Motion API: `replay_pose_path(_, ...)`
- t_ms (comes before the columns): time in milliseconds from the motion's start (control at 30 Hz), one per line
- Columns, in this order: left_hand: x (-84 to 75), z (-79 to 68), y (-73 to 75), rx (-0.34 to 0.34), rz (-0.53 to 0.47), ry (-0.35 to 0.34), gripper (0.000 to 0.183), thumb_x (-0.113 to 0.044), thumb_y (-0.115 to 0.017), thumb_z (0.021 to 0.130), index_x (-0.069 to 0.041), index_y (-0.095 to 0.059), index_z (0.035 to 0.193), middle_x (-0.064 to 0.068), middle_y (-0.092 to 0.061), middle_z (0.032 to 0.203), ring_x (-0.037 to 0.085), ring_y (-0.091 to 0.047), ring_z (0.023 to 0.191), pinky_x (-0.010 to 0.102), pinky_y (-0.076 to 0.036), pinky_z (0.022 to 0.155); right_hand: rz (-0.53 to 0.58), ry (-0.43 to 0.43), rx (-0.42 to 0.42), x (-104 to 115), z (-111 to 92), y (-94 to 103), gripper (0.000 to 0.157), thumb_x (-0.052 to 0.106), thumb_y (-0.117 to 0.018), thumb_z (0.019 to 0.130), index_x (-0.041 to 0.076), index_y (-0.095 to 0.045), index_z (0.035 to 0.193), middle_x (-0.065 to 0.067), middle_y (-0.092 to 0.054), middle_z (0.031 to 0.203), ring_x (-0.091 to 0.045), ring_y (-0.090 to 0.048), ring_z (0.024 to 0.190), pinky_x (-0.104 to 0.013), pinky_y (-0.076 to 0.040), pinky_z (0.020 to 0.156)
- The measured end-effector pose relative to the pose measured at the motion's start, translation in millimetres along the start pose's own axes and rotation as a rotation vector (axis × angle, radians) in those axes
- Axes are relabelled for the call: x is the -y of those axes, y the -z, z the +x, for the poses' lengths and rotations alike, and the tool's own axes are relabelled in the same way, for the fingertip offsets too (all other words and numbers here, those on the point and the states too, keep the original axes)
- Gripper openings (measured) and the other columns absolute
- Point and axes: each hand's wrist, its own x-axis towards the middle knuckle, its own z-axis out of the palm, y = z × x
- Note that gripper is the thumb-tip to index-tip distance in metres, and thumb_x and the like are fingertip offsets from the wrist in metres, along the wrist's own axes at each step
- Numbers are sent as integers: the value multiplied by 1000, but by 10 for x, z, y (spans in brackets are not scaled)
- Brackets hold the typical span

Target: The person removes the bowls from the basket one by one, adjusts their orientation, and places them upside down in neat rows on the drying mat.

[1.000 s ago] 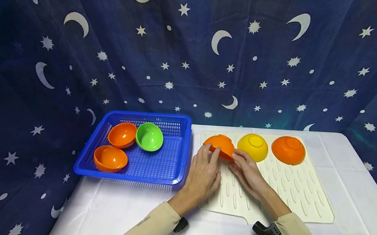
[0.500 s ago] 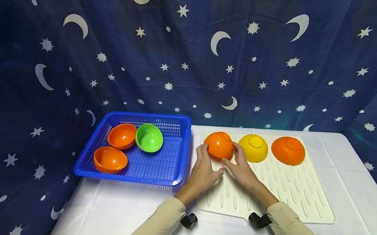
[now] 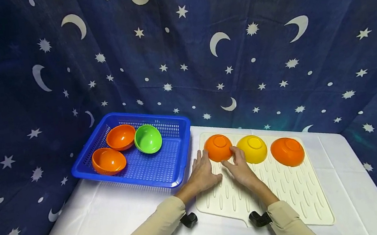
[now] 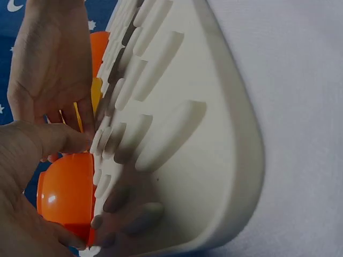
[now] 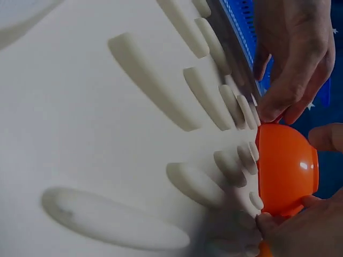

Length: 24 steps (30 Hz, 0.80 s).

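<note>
An orange bowl [image 3: 218, 148] stands upside down at the left end of the cream drying mat [image 3: 233, 198], its base ring facing up. My left hand [image 3: 202, 173] lies at its left front, fingers extended along the rim. On the right front side, my right hand [image 3: 242, 169] has its thumb and index finger spread beside the rim. In the left wrist view the orange bowl [image 4: 67, 195] sits between left thumb and fingers, its rim flat against the mat. The right wrist view shows fingertips of both hands at the orange bowl [image 5: 286, 168].
A yellow bowl [image 3: 253, 149] and another orange bowl [image 3: 287, 152] stand inverted in the same row on the mat. To the left, a blue plastic basket [image 3: 167, 171] holds two orange bowls [image 3: 109, 161] and a green bowl [image 3: 148, 139]. Behind hangs a star-patterned curtain [image 3: 180, 48].
The orange bowl between my hands has gone from tilted and held to flat, upside down on the mat. My fingers have loosened around it.
</note>
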Motion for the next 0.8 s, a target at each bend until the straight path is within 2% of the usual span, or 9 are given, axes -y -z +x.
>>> replay_pose_path(100,14,5,12,38,60,-15,99,-25,-79,83,13,-22,154,30,-23,160,40,-8,152,53,-12,120,-100,14,29,-2,-21,4,77,19,-60,100,-8,-15,156,-28,-8,159,-44,-13,149,-55,-16,119)
replay_pose_path(233,34,33,21,53,108,-33,97,-26,-78,84,14,-23,154,33,-23,159,42,-10,151,55,-14,119,-217,40,91,-21,-38,37,86,22,-61,97,-8,-8,158,-26,1,164,-43,-1,151,-61,-11,117)
replay_pose_path(367,23,61,24,84,159,-43,98,-30,-77,87,14,-21,154,33,-20,160,41,-8,152,55,-14,119,-285,62,131,-29,-22,83,93,22,-63,93,-6,-5,159,-26,4,165,-43,1,151,-64,-13,116)
replay_pose_path(500,0,66,32,90,168,-42,98,-31,-77,88,14,-20,154,32,-17,161,42,-6,151,54,-14,120,-291,75,138,-36,-6,128,91,20,-63,94,-7,-6,159,-26,3,165,-42,0,152,-61,-13,117)
replay_pose_path(667,-6,16,24,51,167,-53,98,-31,-77,87,13,-20,154,33,-14,161,45,-5,151,53,-15,120,-216,93,104,-77,-56,188,81,18,-62,100,-8,-13,158,-26,-6,165,-41,-13,151,-55,-19,118)
replay_pose_path(800,-71,-80,35,10,251,-137,97,-35,-76,88,14,-24,153,35,-17,160,48,-11,149,51,-19,119,-196,127,41,-87,-224,281,72,17,-61,102,-4,-22,158,-26,-25,160,-43,-31,145,-55,-31,113)
